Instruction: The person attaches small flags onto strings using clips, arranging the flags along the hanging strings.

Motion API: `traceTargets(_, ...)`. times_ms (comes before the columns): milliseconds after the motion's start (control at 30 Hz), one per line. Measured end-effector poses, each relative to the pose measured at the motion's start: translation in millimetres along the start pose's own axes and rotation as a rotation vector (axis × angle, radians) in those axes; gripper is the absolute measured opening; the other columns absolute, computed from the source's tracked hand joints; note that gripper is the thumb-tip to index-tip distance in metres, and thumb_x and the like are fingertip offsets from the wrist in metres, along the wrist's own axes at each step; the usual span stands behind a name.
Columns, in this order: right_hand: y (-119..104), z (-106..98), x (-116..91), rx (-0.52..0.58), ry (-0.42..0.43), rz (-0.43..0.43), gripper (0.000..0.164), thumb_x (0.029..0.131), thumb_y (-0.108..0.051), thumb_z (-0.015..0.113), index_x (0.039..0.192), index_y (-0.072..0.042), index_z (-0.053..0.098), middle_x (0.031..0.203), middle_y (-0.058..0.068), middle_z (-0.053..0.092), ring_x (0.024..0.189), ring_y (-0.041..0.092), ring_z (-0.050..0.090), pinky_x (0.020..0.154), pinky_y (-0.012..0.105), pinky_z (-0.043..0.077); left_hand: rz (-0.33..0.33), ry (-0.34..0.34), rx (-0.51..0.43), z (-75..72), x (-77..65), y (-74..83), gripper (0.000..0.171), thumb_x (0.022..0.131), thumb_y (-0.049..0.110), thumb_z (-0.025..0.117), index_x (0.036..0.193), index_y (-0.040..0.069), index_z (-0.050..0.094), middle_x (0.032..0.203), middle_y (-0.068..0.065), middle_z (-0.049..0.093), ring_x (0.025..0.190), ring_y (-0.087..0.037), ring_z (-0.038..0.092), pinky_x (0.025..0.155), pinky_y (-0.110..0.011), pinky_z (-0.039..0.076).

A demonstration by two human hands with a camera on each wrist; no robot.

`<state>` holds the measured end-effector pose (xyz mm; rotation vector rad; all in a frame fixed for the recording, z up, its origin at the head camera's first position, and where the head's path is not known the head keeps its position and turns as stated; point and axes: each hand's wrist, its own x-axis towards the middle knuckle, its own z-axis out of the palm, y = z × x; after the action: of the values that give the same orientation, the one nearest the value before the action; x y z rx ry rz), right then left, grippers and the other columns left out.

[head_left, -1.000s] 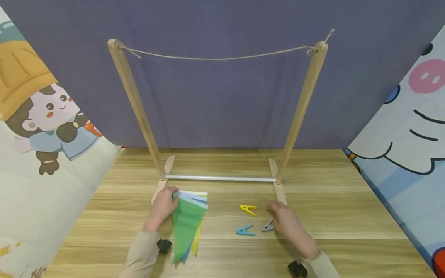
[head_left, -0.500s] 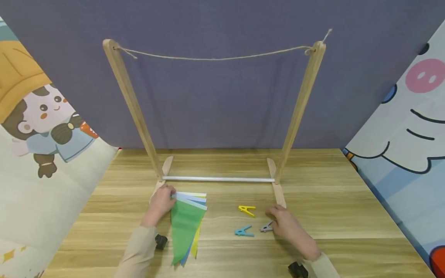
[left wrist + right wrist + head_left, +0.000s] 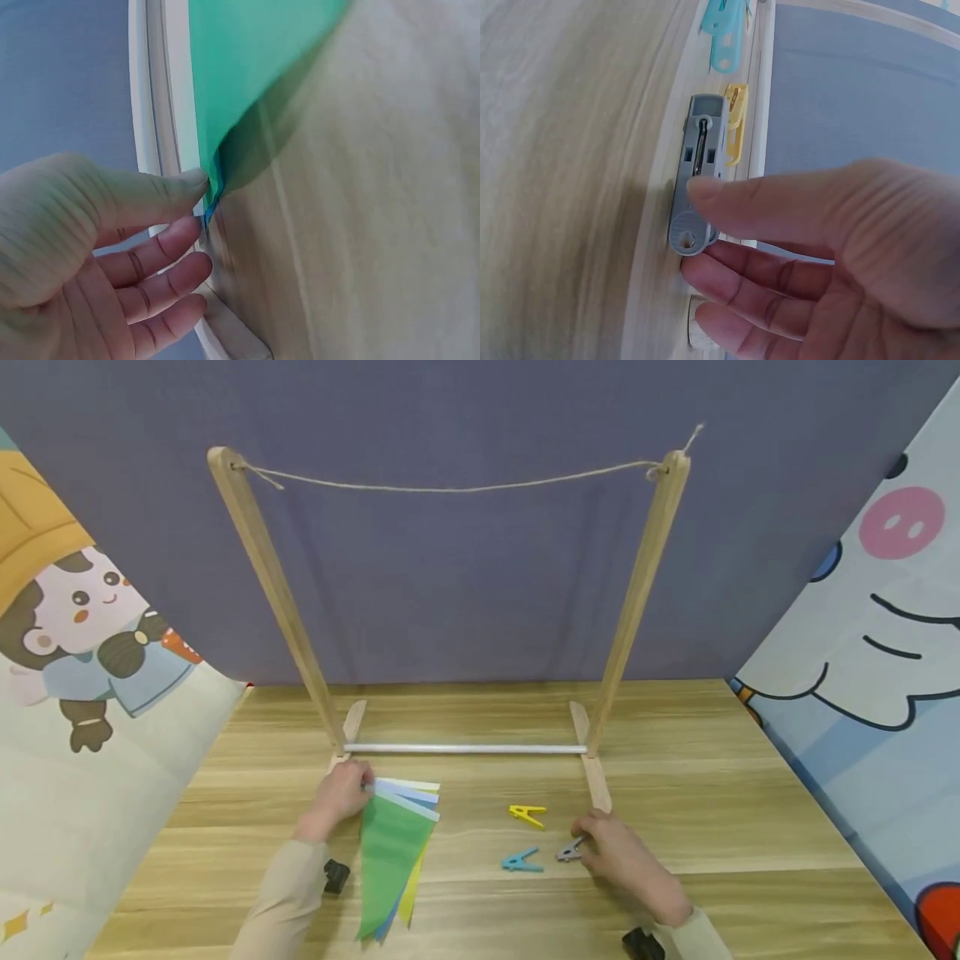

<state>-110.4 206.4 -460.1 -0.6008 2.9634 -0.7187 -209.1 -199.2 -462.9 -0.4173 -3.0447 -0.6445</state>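
Observation:
My left hand (image 3: 343, 792) pinches the upper left corner of a fanned stack of pennants, a green pennant (image 3: 393, 852) on top with blue and yellow ones under it. White strips edge their tops. In the left wrist view the thumb presses on the corner of the green pennant (image 3: 247, 67), fingers behind it. My right hand (image 3: 622, 856) holds a grey clothespin (image 3: 568, 850) between thumb and fingers at its handle end. The right wrist view shows the thumb lying across the grey clothespin (image 3: 697, 142). Left of it lie a blue clothespin (image 3: 521, 860) and a yellow clothespin (image 3: 527, 815).
Behind the hands stands a wooden frame (image 3: 281, 602) with two posts on flat feet, joined low by a white rod (image 3: 465, 749). A thin string (image 3: 450, 489) sags between the post tops. Behind it rises a grey-blue panel (image 3: 465, 593). Everything stands on a wood-grain table (image 3: 720, 793).
The fingers of my right hand have come together on the grey clothespin. My left hand keeps its pinch on the pennants. The whole head view has drifted slightly.

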Motion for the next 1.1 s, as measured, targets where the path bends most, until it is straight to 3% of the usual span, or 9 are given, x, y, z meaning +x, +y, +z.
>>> traceTargets(333, 3, 3, 0, 0.003, 0.002, -0.017, 0.025, 0.065, 0.008, 0.073, 0.085, -0.004, 0.064, 0.083, 0.000, 0.054, 0.078, 0.021, 0.059, 0.070, 0.039, 0.053, 0.043, -0.060, 0.035, -4.0, 3.2, -1.0, 0.018, 0.067, -0.005, 0.068, 0.081, 0.006, 0.064, 0.082, -0.008, 0.062, 0.079, -0.026, 0.059, 0.073, -0.043, 0.051)
traceTargets(600, 2, 4, 1, -0.005, 0.014, -0.030, 0.025, 0.065, 0.008, 0.073, 0.085, -0.004, 0.064, 0.083, 0.000, 0.054, 0.076, 0.019, 0.058, 0.069, 0.037, 0.053, 0.125, -0.057, 0.083, -7.9, 4.5, -5.0, 0.018, 0.065, -0.006, 0.066, 0.070, 0.010, 0.061, 0.071, -0.001, 0.057, 0.068, -0.019, 0.054, 0.060, -0.037, 0.047)
traceTargets(733, 3, 4, 2, -0.015, 0.024, -0.071, 0.024, 0.066, 0.006, 0.075, 0.084, -0.004, 0.064, 0.083, -0.001, 0.053, 0.075, 0.017, 0.057, 0.067, 0.034, 0.053, 0.238, 0.010, -0.014, -11.4, -0.3, -13.5, 0.016, 0.067, -0.003, 0.069, 0.068, 0.012, 0.064, 0.069, 0.003, 0.060, 0.064, -0.014, 0.055, 0.060, -0.037, 0.049)
traceTargets(867, 6, 3, 2, -0.023, 0.021, -0.094, 0.022, 0.067, 0.004, 0.076, 0.083, -0.006, 0.064, 0.082, -0.002, 0.053, 0.073, 0.014, 0.055, 0.065, 0.031, 0.052, 0.369, 0.031, -0.224, -16.1, -4.0, -22.1, 0.013, 0.070, -0.002, 0.071, 0.068, 0.011, 0.066, 0.067, 0.007, 0.061, 0.061, -0.005, 0.051, 0.055, -0.028, 0.046)
traceTargets(967, 7, 1, 2, -0.030, 0.022, -0.091, 0.021, 0.068, 0.002, 0.076, 0.083, -0.007, 0.064, 0.081, -0.003, 0.053, 0.073, 0.014, 0.055, 0.066, 0.032, 0.052, 0.382, -0.016, -0.350, -20.3, -5.4, -23.9, 0.010, 0.075, 0.000, 0.071, 0.071, 0.008, 0.068, 0.069, 0.006, 0.063, 0.061, -0.003, 0.050, 0.054, -0.025, 0.045)
traceTargets(1100, 8, -1, 3, -0.020, 0.039, -0.074, 0.021, 0.068, 0.002, 0.074, 0.086, -0.005, 0.065, 0.082, -0.001, 0.057, 0.074, 0.015, 0.057, 0.068, 0.033, 0.053, 0.301, -0.095, -0.431, -27.4, -9.8, -20.6, 0.004, 0.082, 0.003, 0.069, 0.078, 0.005, 0.069, 0.072, 0.003, 0.063, 0.063, -0.003, 0.048, 0.056, -0.023, 0.043)
